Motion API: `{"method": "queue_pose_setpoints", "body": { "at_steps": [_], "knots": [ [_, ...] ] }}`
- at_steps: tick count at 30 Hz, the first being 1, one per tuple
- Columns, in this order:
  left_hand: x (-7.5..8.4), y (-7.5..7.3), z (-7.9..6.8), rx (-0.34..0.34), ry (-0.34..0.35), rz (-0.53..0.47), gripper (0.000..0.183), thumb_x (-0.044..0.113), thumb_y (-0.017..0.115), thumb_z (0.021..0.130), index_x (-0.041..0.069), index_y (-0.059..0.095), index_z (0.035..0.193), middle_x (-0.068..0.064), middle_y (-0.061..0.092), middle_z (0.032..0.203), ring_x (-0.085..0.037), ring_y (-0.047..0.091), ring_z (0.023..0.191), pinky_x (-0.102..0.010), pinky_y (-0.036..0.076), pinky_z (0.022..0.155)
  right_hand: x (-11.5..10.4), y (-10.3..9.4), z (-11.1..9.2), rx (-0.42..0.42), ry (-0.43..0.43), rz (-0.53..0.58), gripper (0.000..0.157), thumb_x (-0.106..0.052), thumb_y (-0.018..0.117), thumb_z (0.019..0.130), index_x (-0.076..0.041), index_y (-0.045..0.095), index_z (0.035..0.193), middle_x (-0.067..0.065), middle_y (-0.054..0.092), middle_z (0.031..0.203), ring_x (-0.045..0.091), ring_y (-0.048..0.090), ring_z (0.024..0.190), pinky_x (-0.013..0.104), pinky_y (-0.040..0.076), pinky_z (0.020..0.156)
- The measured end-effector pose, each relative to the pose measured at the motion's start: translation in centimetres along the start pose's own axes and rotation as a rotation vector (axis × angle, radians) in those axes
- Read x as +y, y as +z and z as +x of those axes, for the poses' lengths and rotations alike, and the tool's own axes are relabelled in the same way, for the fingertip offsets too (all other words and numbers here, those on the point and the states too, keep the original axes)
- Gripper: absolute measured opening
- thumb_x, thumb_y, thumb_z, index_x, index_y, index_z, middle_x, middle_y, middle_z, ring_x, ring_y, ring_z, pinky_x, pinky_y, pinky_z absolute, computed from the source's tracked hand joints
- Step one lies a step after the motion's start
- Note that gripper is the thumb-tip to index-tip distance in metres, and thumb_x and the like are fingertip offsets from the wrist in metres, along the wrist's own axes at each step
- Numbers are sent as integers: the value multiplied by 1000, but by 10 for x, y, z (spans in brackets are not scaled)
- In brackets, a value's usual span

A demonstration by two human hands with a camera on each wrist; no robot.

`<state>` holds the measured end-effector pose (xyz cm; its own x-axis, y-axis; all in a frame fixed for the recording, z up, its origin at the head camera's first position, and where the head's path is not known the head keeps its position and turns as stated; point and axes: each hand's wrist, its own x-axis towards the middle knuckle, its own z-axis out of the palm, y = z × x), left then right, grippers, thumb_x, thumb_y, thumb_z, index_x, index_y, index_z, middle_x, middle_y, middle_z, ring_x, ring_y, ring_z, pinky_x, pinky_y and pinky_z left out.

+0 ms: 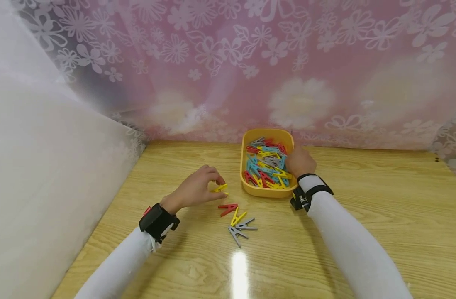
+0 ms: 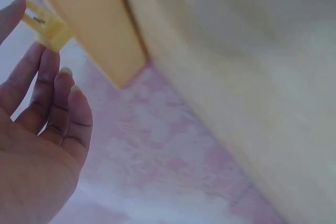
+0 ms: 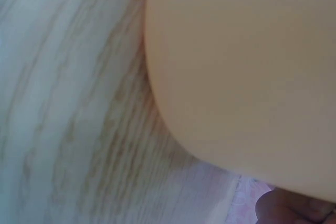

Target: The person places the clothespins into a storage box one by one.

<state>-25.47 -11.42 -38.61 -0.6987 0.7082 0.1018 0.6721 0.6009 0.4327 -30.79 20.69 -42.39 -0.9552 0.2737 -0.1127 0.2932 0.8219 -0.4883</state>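
My left hand [image 1: 198, 187] pinches a yellow clothespin [image 1: 221, 188] between thumb and fingertips, left of the basket's front corner. The left wrist view shows this clothespin [image 2: 51, 31] up close, the other fingers loosely bent below it. My right hand [image 1: 301, 161] grips the right rim of a yellow plastic basket [image 1: 265, 192], its fingertips partly hidden. Inside the basket lie many red, yellow, blue and grey clothespins [image 1: 267, 164]. Before it on the table are a red clothespin [image 1: 228, 208], a yellow clothespin [image 1: 237, 217] and two grey clothespins [image 1: 245, 225].
The wooden table [image 1: 362, 191] runs up to a pink flowered curtain [image 1: 228, 74] behind the basket. On the left hangs a white sheet [image 1: 56, 166]. In the right wrist view the basket's wall [image 3: 241, 77] covers much of the frame.
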Motion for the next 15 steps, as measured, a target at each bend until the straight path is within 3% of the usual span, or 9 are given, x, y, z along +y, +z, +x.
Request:
{"method": "queue_pose_setpoints", "body": {
  "at_steps": [6,15],
  "knots": [
    [17,-11,54,20,41,16,29,36,72,85,13,67,103,-3,60,103,-20,53,99,-34,43,84,3,-1,0,1,24,5,38,-9,50,92,1,45,128,21,61,110,37,60,91,54,49,76],
    [40,-15,144,44,39,84,42,45,63,90,12,64,116,-3,56,115,-20,50,107,-32,41,91,4,-2,3,-10,6,0,36,-11,51,93,2,46,127,20,62,106,34,61,86,51,52,72]
  ]
}}
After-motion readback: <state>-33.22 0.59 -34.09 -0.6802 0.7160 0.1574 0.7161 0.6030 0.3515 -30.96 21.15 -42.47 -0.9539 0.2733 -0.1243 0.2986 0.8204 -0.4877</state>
